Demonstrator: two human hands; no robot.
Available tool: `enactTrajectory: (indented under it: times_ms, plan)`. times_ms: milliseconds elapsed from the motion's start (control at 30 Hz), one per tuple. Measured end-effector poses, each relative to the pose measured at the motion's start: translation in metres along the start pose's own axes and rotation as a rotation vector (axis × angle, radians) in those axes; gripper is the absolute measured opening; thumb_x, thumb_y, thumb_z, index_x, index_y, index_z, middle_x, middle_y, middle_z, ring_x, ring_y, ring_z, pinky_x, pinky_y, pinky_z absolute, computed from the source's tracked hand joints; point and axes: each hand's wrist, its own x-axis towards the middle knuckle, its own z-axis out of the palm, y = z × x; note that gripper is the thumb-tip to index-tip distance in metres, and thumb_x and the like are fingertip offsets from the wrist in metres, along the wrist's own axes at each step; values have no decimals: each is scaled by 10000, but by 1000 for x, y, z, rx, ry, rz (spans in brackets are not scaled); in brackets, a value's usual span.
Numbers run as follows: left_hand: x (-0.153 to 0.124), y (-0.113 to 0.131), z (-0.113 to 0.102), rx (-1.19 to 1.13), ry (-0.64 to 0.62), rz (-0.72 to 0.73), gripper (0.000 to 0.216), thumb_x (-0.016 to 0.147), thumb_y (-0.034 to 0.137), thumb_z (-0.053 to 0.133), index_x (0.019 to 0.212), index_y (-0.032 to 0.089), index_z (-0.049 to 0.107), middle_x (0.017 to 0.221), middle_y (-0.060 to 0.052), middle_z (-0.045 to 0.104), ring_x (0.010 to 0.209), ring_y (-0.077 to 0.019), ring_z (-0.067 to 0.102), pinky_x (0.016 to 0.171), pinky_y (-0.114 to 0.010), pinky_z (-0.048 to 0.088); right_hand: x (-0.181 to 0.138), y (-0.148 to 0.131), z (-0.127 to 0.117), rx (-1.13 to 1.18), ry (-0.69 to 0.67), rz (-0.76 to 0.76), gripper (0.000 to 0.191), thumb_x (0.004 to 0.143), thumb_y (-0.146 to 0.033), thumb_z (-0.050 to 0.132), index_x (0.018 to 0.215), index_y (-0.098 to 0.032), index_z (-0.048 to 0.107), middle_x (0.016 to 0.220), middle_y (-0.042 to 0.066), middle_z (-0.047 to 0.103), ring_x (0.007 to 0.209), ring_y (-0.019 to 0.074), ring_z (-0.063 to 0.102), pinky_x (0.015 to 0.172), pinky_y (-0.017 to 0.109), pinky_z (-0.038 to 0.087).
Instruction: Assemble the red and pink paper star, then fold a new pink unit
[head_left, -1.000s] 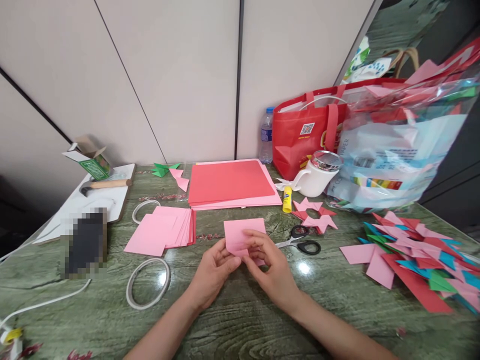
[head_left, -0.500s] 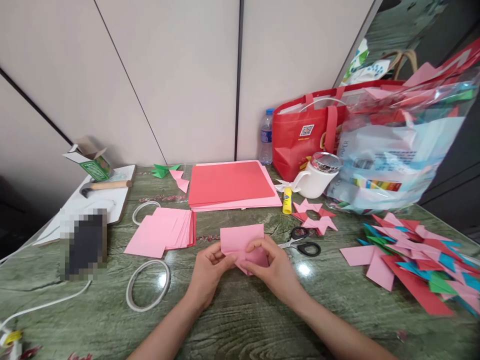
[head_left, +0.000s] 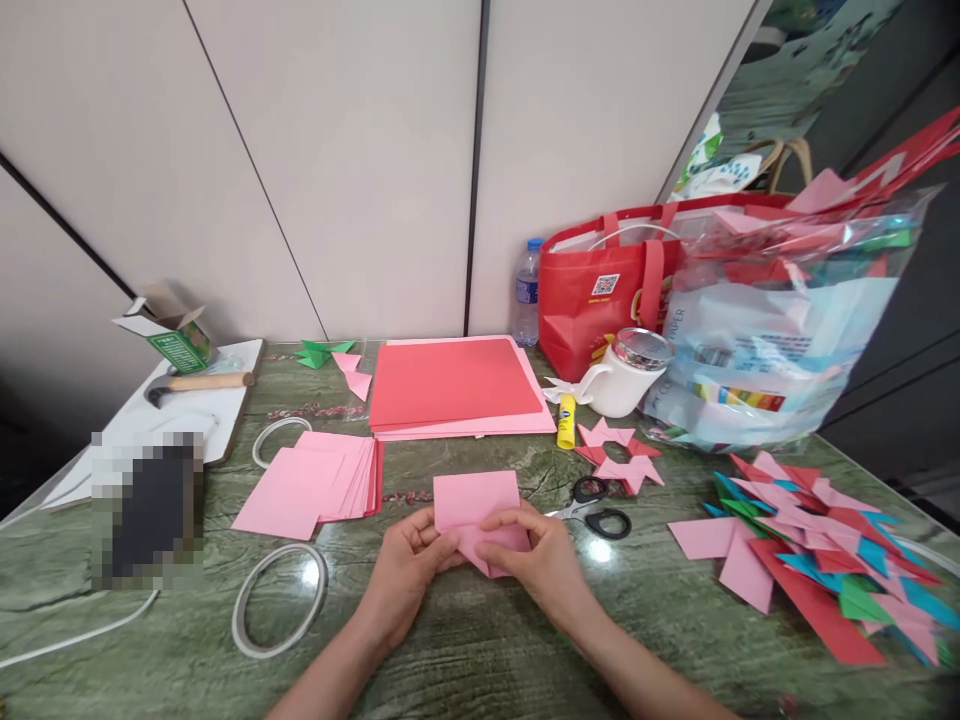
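Both of my hands hold one pink paper square [head_left: 475, 499], partly folded, just above the green marbled table [head_left: 480, 650]. My left hand [head_left: 405, 570] pinches its lower left corner. My right hand [head_left: 538, 560] pinches the folded lower edge, fingers pressed together over the flap. A fanned stack of pink squares [head_left: 311, 480] lies to the left, a pile of large red and pink sheets [head_left: 454, 385] behind. Black-handled scissors [head_left: 600, 505] lie just right of my right hand.
Two white tape rings [head_left: 277, 598] lie left of my arms. A yellow glue stick [head_left: 566, 420], white mug [head_left: 626, 375], pink paper stars [head_left: 619, 452], red bag [head_left: 604, 290] and clear plastic bag [head_left: 780, 320] stand at the right. Folded coloured pieces [head_left: 817, 545] pile far right. A hammer [head_left: 199, 382] lies on a white board.
The paper and both hands have come slightly lower and nearer to me, and the lower flap is folded further under my fingers. The view has tilted up a little.
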Motion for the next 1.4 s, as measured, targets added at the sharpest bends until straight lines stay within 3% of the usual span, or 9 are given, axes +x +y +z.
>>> enactTrajectory:
  times_ms: [133,233,467,567,767,900,1033,1200,1400]
  plan:
    - [3,-2,-2,62,35,-20,370,663,316,752,959,126,635,884,-103,721,764,-214,679,771,-347,525,1,3,1,-45,9,-9,149,543,-155,744,684,-204,729,822,41,625,814,225,597,758,327,468]
    - [8,-7,-8,221,113,87,427,684,333,720,1043,149,582,876,-81,711,767,-210,674,761,-363,535,3,8,1,-129,19,-61,162,586,-135,715,734,-200,734,867,51,610,840,223,600,775,327,480]
    - [5,-14,-21,1265,399,962,177,817,183,572,984,223,617,1075,-84,571,1005,-224,566,840,-413,499,8,19,2,-357,-40,-184,240,642,-66,681,843,-191,723,931,82,607,868,240,604,821,385,497]
    - [1,-12,-21,1492,342,1113,160,846,122,526,958,191,617,1024,-86,573,994,-209,556,831,-376,505,9,21,4,-407,-50,-221,260,643,-38,680,858,-181,712,947,93,596,876,245,605,811,388,512]
    - [3,-13,-22,1722,-20,1112,250,918,148,373,991,130,611,993,-100,651,1001,-207,584,826,-339,532,12,21,1,-488,-122,-273,279,658,-47,679,893,-197,671,929,80,564,862,237,603,798,390,528]
    - [5,-11,-17,1793,-52,1046,231,901,126,385,928,115,614,950,-103,653,997,-246,580,868,-443,510,9,26,-12,-507,-145,-388,325,740,-91,594,1040,-215,578,1075,96,522,992,234,568,873,385,502]
    - [5,-6,-11,1831,-105,944,172,878,122,427,898,112,598,927,-107,635,984,-251,575,815,-405,537,4,36,-31,-553,-87,-499,294,831,-152,491,1117,-217,505,1179,118,467,1114,230,504,936,387,465]
    - [4,-2,-14,1841,-152,841,162,866,119,436,940,150,577,1004,-113,597,970,-242,569,783,-399,536,12,40,-46,-593,-78,-570,234,850,-105,397,984,-200,564,1144,122,478,1099,217,511,920,394,473]
    - [5,-4,-19,1789,-166,886,195,869,152,453,1023,184,568,1038,-106,579,996,-237,541,816,-399,509,22,42,-53,-606,-61,-685,303,840,-55,351,906,-188,615,1092,121,515,1020,209,541,861,397,499]
